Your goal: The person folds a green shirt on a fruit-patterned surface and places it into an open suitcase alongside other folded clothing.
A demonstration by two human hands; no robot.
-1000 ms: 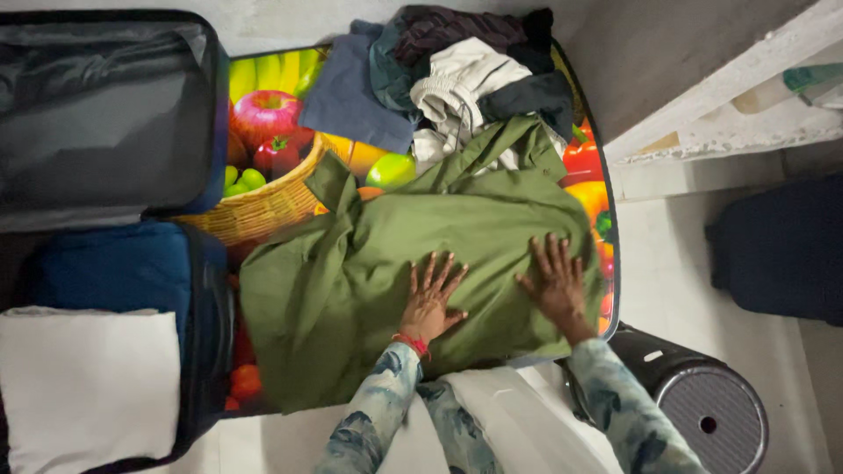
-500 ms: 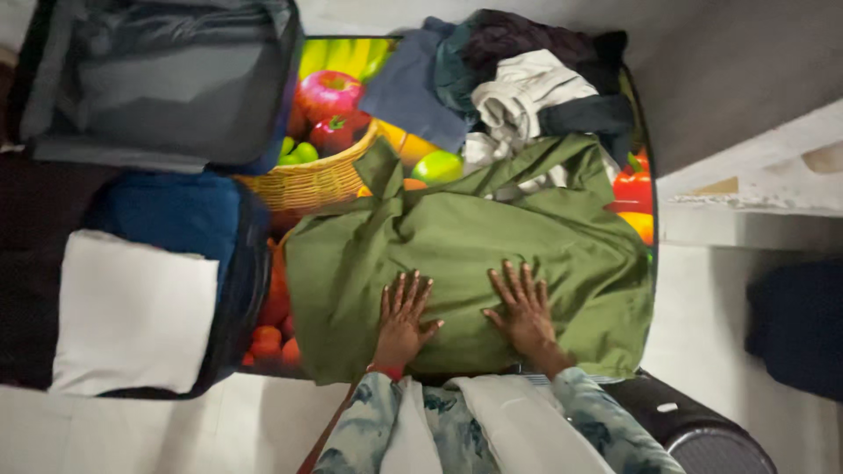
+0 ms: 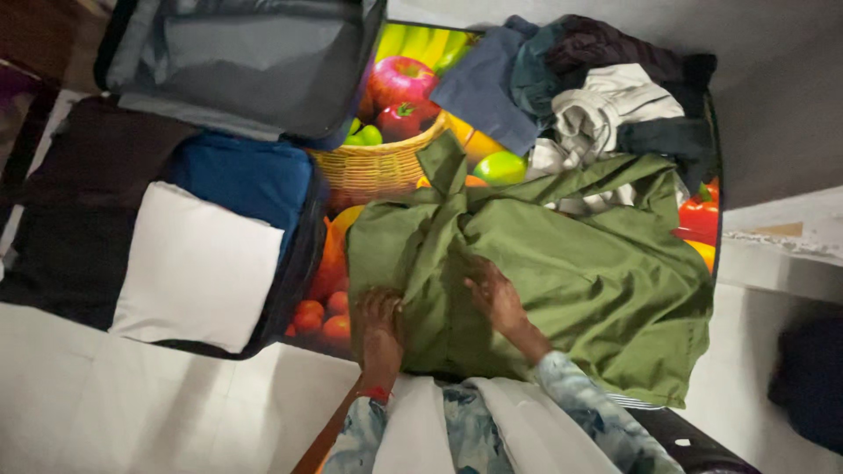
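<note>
A large olive-green garment [image 3: 580, 263] lies spread over a fruit-print sheet [image 3: 399, 83]. My left hand [image 3: 379, 326] is at the garment's near left edge, with its fingers curled over the cloth. My right hand [image 3: 493, 294] rests near the garment's middle, its fingers tucked into a fold that runs up to a bunched sleeve. Both wrists come out of blue-patterned sleeves at the bottom of the view.
An open suitcase lies at the left, its grey-lined lid [image 3: 246, 61] raised. It holds a blue folded item [image 3: 246, 175], a white folded item [image 3: 198, 268] and dark cloth [image 3: 79, 211]. A heap of clothes [image 3: 597, 79] lies beyond the garment. A black cylinder [image 3: 698, 448] stands at the lower right.
Both hands have slid left across the green garment and gone from flat with spread fingers to curled on its folds. The view has shifted, so everything sits further right.
</note>
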